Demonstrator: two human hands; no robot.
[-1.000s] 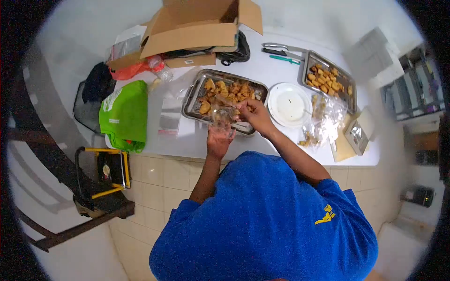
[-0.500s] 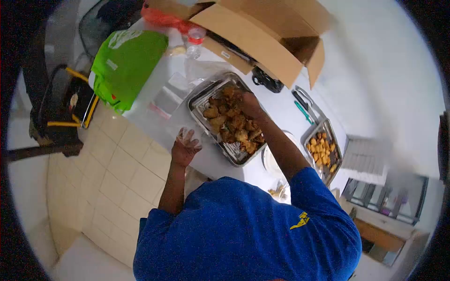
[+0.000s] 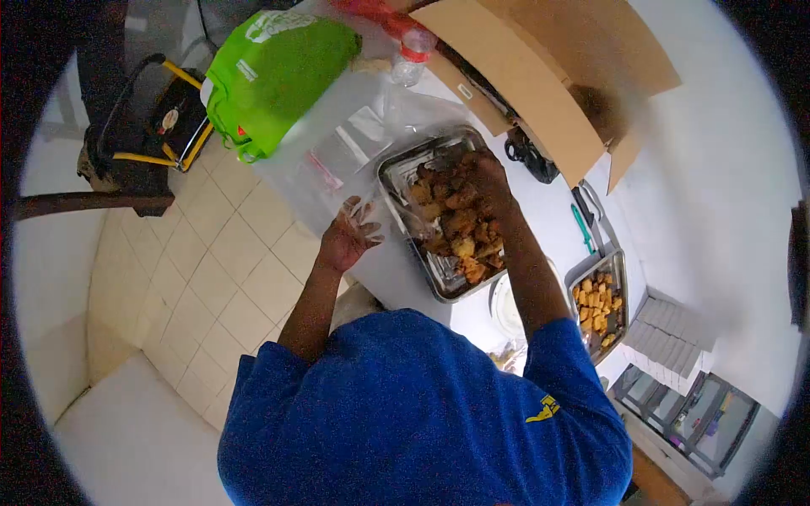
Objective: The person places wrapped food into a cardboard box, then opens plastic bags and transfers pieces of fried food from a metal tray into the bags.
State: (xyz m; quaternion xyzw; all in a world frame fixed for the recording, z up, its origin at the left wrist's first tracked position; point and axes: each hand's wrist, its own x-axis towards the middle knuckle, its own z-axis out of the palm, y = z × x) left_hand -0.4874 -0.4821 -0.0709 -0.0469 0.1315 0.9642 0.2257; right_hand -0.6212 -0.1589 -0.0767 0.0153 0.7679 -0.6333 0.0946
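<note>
A metal tray (image 3: 445,289) on the white table (image 3: 380,274) holds a heap of browned fried pieces (image 3: 461,221) that look like chicken. Over the tray's far right end, my right hand (image 3: 488,179) is closed against the pieces; its fingertips and anything in them blend into the dark food. My left hand (image 3: 348,238) hangs left of the tray, apart from it, with fingers spread and thin clear plastic about them. Whether that plastic is a glove or a bag I cannot tell.
A smaller tray (image 3: 625,291) of golden chunks stands at the right, near a knife and a green-handled tool (image 3: 582,228). Behind are a cardboard box (image 3: 515,76), a clear jar (image 3: 411,57) and a green bag (image 3: 274,76). Clear plastic bags (image 3: 359,139) lie left of the tray.
The camera view has shifted, so the table's contents appear further right. My right hand stays at the tray's far right end among the pieces. My left hand remains open beside the tray.
</note>
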